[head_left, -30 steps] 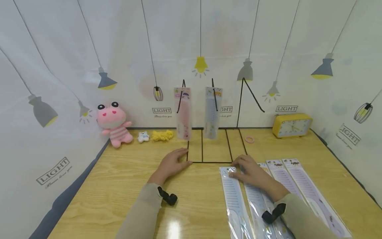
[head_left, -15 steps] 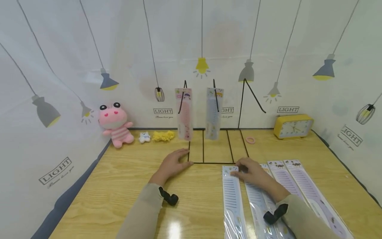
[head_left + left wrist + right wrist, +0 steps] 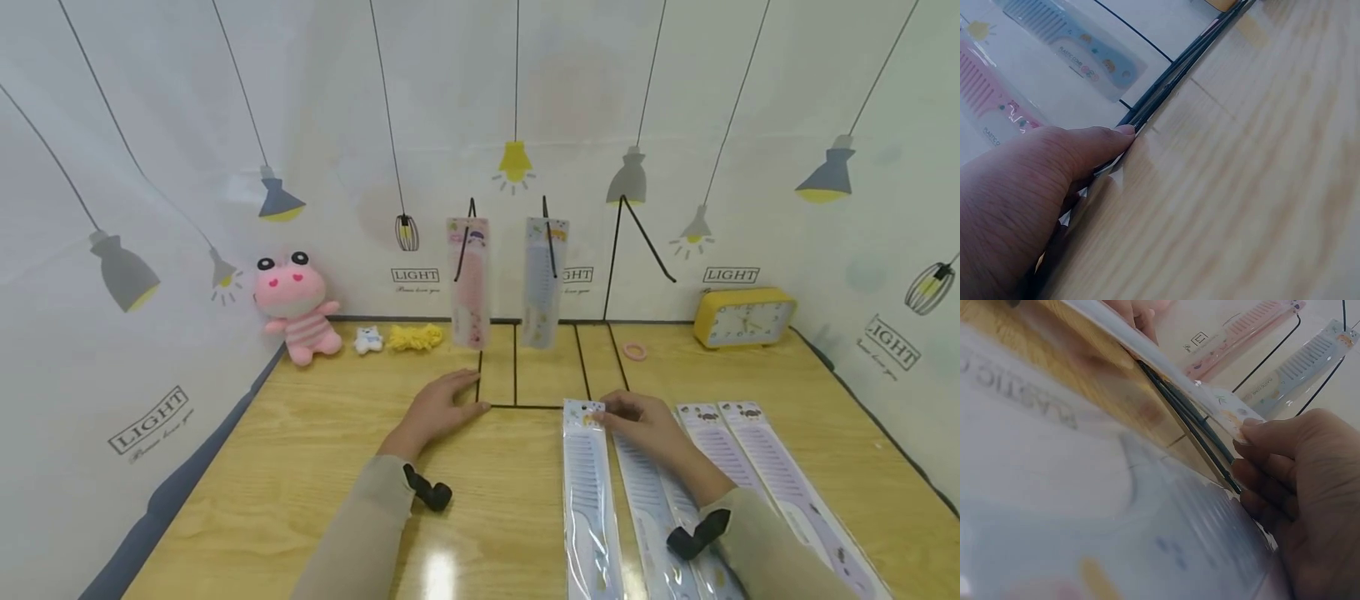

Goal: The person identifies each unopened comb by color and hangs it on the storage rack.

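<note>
Big wooden table with lamp-print walls around it. A black wire rack stands at the table's 12 o'clock, with a pink packaged comb and a blue packaged comb hanging off its hooks.

Down at 5 o'clock there's a row of packaged combs lying flat side by side: the leftmost blue comb pack, then a couple mostly under the right arm, then two purple comb packs furthest out.

The right hand has its fingers curled onto the top end of that leftmost blue comb pack, thumb and fingertips pinching the header edge; the right wrist view shows the pack edge tipped up off the table. So the pack sits just at 6 o'clock from the rack's base, top end touching the hand.

The left hand lies flat and relaxed on the wood, holding nothing, fingertips touching the rack's base wire at its left corner.

Smaller stuff along the back: yellow alarm clock at 2 o'clock, pink plush toy at 10, then yellow string, a tiny white bear, and a pink hair tie.
</note>
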Action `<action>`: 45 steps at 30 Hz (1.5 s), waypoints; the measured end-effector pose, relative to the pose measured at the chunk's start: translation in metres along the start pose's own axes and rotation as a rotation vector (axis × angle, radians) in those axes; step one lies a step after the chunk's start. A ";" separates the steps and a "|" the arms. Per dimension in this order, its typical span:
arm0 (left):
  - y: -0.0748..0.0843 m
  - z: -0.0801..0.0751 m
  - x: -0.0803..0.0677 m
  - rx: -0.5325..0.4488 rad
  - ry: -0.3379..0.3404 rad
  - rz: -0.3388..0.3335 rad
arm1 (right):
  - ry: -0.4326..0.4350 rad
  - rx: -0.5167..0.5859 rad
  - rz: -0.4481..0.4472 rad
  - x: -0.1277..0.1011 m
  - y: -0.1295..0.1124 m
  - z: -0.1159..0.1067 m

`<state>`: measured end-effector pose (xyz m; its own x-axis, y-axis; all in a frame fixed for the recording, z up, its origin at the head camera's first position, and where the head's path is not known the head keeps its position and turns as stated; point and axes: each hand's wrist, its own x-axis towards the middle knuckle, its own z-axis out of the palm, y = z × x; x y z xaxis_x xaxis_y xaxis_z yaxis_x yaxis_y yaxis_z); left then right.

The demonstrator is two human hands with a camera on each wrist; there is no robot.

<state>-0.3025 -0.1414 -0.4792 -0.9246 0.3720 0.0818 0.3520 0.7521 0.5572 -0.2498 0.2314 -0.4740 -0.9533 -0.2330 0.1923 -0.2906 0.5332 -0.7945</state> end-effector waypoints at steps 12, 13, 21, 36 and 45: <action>-0.006 0.001 0.003 0.012 0.004 0.007 | 0.092 0.305 0.103 0.007 -0.005 -0.003; -0.006 0.001 0.003 0.011 0.003 0.008 | 0.103 0.320 0.104 0.008 -0.006 -0.003; -0.004 0.001 0.004 0.007 0.015 0.025 | 0.140 0.369 0.123 0.006 -0.010 -0.006; -0.005 0.004 0.002 0.014 0.010 0.032 | 0.182 0.589 -0.023 -0.003 -0.076 -0.025; -0.005 0.003 0.001 0.005 0.016 0.029 | 0.251 0.473 -0.146 0.000 -0.131 -0.040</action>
<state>-0.3049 -0.1436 -0.4842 -0.9161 0.3851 0.1115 0.3795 0.7435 0.5506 -0.2156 0.1944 -0.3468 -0.9132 -0.0453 0.4050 -0.4073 0.0733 -0.9103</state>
